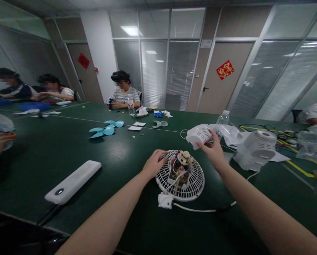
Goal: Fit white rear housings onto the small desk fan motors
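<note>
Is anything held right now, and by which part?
The right hand holds the white vented cover by its right end; the left hand rests on the fan grille at its upper-left rim.

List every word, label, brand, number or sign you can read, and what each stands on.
"招财进宝" (probable reading): red diamond sign on the right-hand door.
Too blurred: left red diamond on the left-hand door.
Too small: wall notice; bottle label; oval display on the white power bank.
None legible: fan grille, held fan housing.

The left hand [155, 163] is laid loosely on the fan grille [197, 177]; the right hand [214, 147], curled in a grip, is raised beyond its right edge.
</note>
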The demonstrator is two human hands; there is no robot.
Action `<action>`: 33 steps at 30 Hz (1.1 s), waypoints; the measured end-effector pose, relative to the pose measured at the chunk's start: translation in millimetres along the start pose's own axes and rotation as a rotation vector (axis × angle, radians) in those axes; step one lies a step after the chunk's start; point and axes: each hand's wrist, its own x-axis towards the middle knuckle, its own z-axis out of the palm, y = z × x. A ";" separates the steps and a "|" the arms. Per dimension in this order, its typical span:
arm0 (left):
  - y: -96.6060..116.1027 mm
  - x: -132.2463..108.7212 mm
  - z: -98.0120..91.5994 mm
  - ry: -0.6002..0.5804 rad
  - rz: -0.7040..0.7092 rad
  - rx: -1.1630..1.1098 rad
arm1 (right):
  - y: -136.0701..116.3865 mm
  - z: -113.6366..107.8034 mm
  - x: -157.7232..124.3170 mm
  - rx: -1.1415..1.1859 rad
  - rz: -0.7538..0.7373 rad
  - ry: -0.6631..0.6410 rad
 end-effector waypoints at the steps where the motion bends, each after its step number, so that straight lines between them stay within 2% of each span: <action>1: 1.9 -0.9 1.3 0.005 -0.005 0.013 | -8.4 -10.7 -10.6 0.065 0.003 0.001; 4: 7.4 -3.9 5.0 0.014 -0.017 0.053 | -32.9 -33.6 -42.9 0.225 -0.011 -0.050; 6: 10.0 -5.9 6.6 0.024 -0.020 0.071 | -43.9 -37.6 -61.4 0.238 -0.051 -0.076; 11: 12.9 -8.6 7.2 0.026 -0.007 0.087 | -45.8 -16.7 -88.2 0.133 -0.149 -0.070; 15: 19.9 -9.0 2.4 0.079 0.040 0.135 | -41.1 -1.3 -95.8 0.043 -0.187 -0.143; 18: 30.6 -11.9 -3.8 0.114 0.146 0.101 | -39.9 2.2 -99.8 -0.079 -0.171 -0.212; 21: 41.3 -18.3 -7.8 0.029 0.344 0.022 | -38.8 4.2 -103.6 -0.167 -0.193 -0.270; 23: 46.2 -22.6 -7.7 -0.075 0.393 0.001 | -37.8 6.1 -105.7 -0.189 -0.221 -0.274; 26: 49.3 -26.1 -4.8 -0.174 0.355 -0.038 | -35.3 9.2 -107.8 -0.187 -0.221 -0.270; 33: 49.1 -22.4 -4.4 -0.204 0.310 -0.034 | -23.1 15.4 -111.4 -0.147 -0.185 -0.263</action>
